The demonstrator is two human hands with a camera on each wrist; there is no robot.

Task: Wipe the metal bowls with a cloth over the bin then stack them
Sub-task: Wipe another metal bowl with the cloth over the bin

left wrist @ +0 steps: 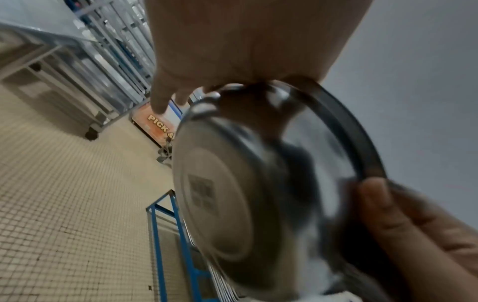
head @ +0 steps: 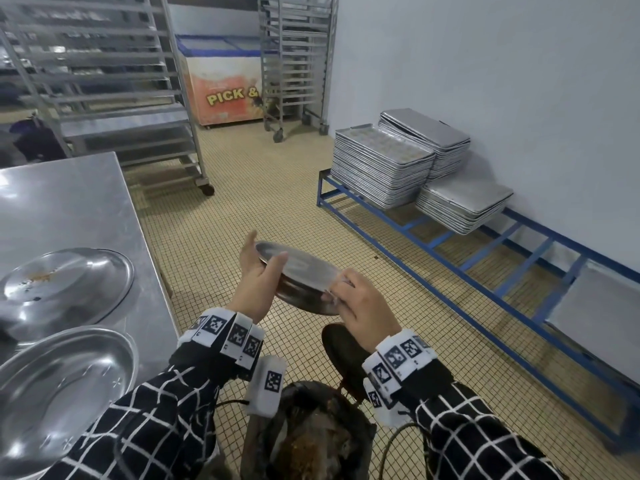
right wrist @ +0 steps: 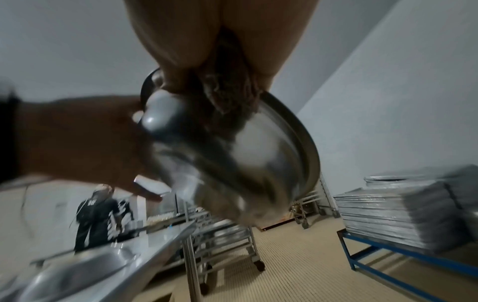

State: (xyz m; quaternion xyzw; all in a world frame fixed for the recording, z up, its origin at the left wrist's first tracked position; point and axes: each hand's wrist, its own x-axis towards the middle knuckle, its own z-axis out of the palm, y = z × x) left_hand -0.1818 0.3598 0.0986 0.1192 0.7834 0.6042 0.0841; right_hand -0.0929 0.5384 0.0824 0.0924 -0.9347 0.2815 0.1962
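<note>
A shallow round metal bowl (head: 298,271) tilts between both hands above the dark bin (head: 311,431), left hand (head: 258,275) gripping its far-left rim, right hand (head: 360,303) pressing a brown cloth (right wrist: 227,98) at its near edge.

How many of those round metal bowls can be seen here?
3. One bowl is held in both hands over the floor near the bin. Two sit on the steel table; others may lie out of frame.
</note>
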